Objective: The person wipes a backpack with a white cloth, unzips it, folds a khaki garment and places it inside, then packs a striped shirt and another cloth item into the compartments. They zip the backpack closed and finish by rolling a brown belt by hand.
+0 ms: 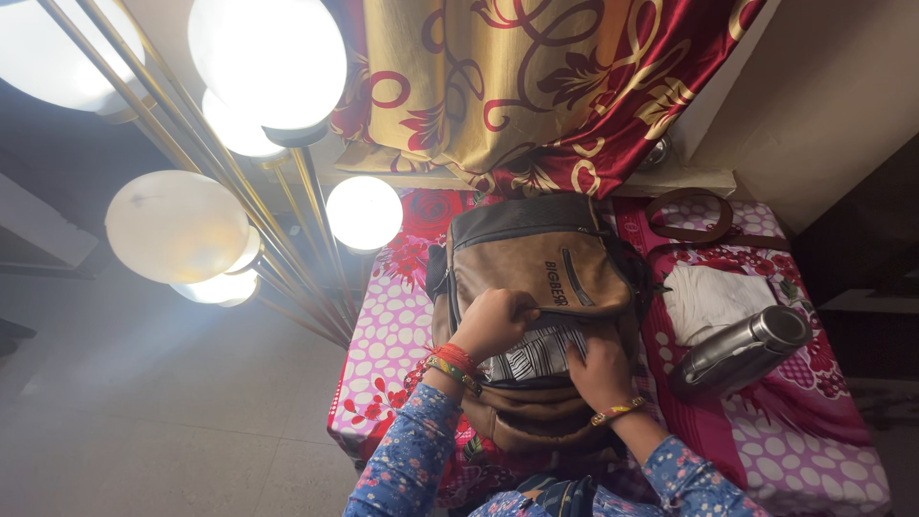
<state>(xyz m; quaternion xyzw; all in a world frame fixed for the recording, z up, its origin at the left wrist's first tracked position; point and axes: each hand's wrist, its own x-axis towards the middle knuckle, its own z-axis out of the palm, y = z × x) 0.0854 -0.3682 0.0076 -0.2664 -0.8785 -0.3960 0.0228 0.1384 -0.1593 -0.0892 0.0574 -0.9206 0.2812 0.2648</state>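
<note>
A brown backpack (536, 258) with a dark top lies on a pink patterned bedspread (392, 335). My left hand (490, 321) grips the edge of its open front compartment, holding the flap up. My right hand (598, 369) presses on a black-and-white striped cloth (536, 352) that sits in the opening. Both wrists wear bangles, and my sleeves are blue with flowers.
A steel flask (739, 352) lies on the bed to the right, beside a folded white cloth (710, 297) and a brown belt (691, 218). A red and gold curtain (536, 86) hangs behind. A lamp with several glowing globes (177, 225) stands at the left.
</note>
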